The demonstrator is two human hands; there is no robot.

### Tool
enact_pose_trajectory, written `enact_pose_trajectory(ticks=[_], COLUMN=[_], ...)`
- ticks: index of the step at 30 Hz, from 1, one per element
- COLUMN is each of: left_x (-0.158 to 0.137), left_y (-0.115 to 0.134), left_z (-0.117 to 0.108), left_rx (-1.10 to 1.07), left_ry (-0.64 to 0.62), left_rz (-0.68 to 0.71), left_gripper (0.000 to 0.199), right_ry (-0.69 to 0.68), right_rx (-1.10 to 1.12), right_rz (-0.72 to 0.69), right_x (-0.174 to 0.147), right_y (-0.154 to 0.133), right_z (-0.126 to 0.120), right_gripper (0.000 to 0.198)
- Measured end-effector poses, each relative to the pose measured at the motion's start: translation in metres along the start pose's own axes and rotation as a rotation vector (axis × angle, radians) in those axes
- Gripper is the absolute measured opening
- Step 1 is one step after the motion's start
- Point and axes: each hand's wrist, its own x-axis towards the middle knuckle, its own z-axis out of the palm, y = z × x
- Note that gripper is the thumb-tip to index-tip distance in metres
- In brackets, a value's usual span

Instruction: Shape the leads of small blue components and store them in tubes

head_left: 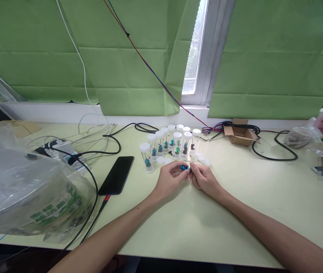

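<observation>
My left hand (171, 176) pinches a small shiny blue part (184, 167) between thumb and fingers, just above the table. Against its right end, the closed fingertips of my right hand (205, 179) meet a small dark piece, too small to name. Behind both hands stands a group of clear tubes with white caps (148, 158), upright, each with small blue, green or dark parts inside. White round caps (204, 160) lie loose between the tubes and my right hand, and more lie near my left hand.
A black phone (117, 175) with a cable plugged in lies left of my left arm. At far left is a large plastic bag (33, 189). An open cardboard box (240, 134) and black cables (281, 158) sit at the back right. A plastic bag (303, 134) lies farther right.
</observation>
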Motion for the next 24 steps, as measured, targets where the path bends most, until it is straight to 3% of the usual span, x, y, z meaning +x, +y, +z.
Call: enact_pose_trajectory(ticks=[10, 24], left_x=[0.0041, 0.0054], left_y=[0.0, -0.0006], left_z=[-0.0016, -0.0025], left_rx=[-0.025, -0.01], left_ry=[0.088, 0.031], left_rz=[-0.007, 0.016], left_gripper=[0.02, 0.024], right_ry=[-0.058, -0.021], right_rx=[0.05, 0.023], right_rz=[0.001, 0.004], right_x=[-0.0018, -0.0004], right_y=[-0.0043, -0.0018], right_z=[-0.0017, -0.0022], right_gripper=[0.027, 0.037])
